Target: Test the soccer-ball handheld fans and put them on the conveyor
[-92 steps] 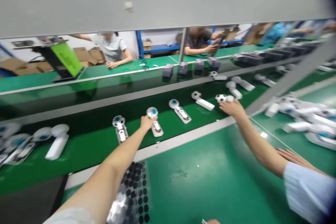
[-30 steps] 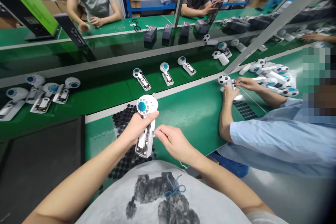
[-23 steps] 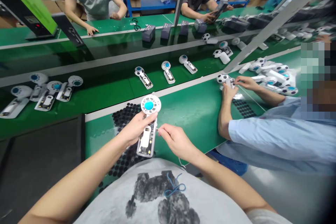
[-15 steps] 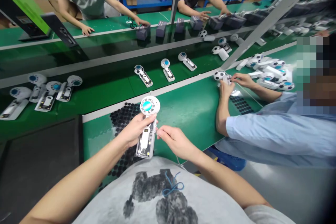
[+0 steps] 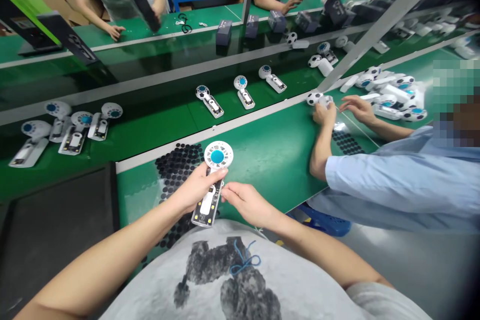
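A handheld fan [image 5: 218, 152] with a round white head, a blue centre and a clear handle is in my left hand [image 5: 195, 187]. My fingers wrap round its neck, thumb across the front, and a circuit board shows through the handle. At the handle's right edge, my right hand [image 5: 245, 202] has thumb and forefinger pinched together; whatever lies between those fingertips is too small to make out. Beneath and left of the fan, a sheet of round black stickers [image 5: 176, 170] lies on the green table [image 5: 262, 160].
Beyond the table edge, several similar fans [image 5: 245, 92] lie on the green belt [image 5: 161, 125]. A black tray [image 5: 56, 240] stands at left. At right, a co-worker's hands [image 5: 324, 110] handle another fan, near a fan pile [image 5: 397, 92]. Grey boxes [image 5: 224, 32] and two people are opposite.
My fan now faces more squarely upward, with my right fingertips still at its edge. Across the belt, one person has lifted a grey box and another tilts one. The view has shifted slightly.
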Demonstrator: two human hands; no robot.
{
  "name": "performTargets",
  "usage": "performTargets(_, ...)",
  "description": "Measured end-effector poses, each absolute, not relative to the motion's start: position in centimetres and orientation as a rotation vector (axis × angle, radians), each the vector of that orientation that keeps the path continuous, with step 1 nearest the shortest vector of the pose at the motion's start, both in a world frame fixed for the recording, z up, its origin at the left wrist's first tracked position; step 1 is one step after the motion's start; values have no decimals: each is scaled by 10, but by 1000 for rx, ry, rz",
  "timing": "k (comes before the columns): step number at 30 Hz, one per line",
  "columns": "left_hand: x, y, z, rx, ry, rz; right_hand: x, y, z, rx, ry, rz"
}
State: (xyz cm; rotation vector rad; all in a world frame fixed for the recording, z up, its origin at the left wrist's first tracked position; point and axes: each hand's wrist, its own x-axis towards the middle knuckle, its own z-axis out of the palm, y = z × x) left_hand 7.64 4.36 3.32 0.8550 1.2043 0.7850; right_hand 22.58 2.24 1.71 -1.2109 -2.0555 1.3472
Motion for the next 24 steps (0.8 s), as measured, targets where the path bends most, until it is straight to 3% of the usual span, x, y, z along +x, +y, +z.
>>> performTargets(8, 83, 50, 26, 820, 1181, 778, 234, 26, 15, -1246, -2033, 1327)
performTargets(15, 42, 127, -9, 691, 1477, 995, 297, 42, -9, -1596, -1817, 1247)
performTargets(24, 156, 209, -56, 888, 1296, 848, 286, 42, -40, -1574, -1670, 1317)
